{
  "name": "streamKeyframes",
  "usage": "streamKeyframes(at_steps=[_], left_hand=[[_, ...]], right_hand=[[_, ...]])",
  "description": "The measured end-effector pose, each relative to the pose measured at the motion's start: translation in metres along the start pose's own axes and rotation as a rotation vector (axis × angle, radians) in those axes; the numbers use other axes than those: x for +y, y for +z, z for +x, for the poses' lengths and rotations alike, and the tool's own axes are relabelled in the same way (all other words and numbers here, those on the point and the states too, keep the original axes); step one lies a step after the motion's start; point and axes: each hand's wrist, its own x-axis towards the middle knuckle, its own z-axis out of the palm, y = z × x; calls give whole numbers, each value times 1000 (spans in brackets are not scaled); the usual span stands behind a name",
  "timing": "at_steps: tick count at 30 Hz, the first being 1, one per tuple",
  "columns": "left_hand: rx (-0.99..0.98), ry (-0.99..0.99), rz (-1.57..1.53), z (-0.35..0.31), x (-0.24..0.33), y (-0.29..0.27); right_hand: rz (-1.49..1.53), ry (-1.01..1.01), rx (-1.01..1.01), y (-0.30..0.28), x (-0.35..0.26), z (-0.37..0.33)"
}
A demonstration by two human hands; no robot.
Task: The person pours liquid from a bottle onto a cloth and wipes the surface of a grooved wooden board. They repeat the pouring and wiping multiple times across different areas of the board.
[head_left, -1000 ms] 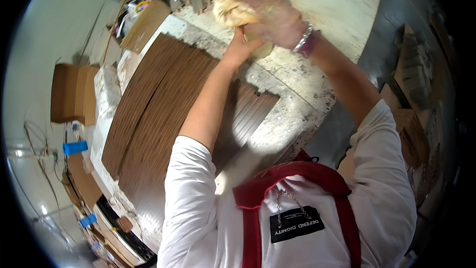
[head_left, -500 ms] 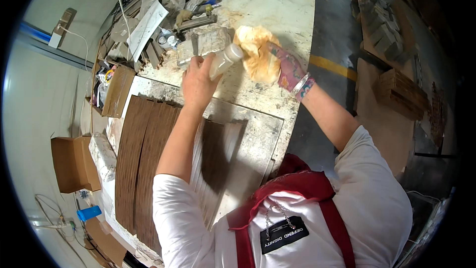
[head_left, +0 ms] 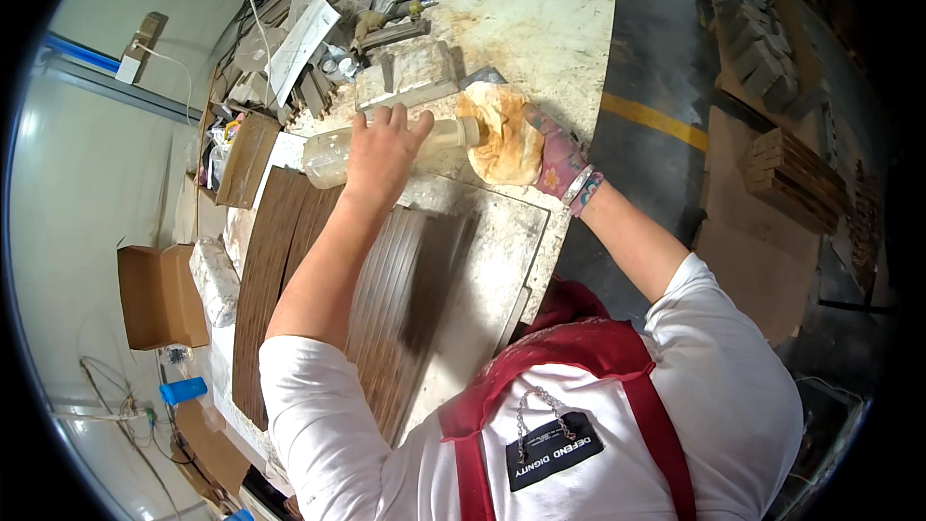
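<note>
My bare left hand is wrapped round a translucent plastic bottle, which lies tilted almost level. Its mouth points right and meets a stained, yellowish cloth. In a flowered pinkish glove, my right hand grips the cloth from its right side; the fingertips are partly hidden behind it. Below the bottle, long dark-brown wood-grain strips lie side by side on the worktable. Just beyond the bottle sits a pale dusty block.
Scraps and tools crowd the table's far left. An open cardboard box and a wrapped white bundle are at left. Beyond the table's right edge, a floor with a yellow line leads to stacked brown pieces.
My left hand has tipped the bottle from slanting to nearly level, its mouth now against the cloth. My right hand has brought the cloth slightly nearer and it looks flatter.
</note>
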Motion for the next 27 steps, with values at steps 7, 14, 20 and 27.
streamKeyframes(at_steps=[7,14,20,27], left_hand=[[16,-37,0,-7,-4,3],[-154,14,-83,-2,2,2],[-112,61,-224,-19,9,19],[-1,-26,-344,17,-7,59]], right_hand=[[-50,88,-132,-29,14,7],[-97,70,-150,-15,15,6],[-184,95,-182,-30,14,23],[-49,136,-400,-30,6,50]])
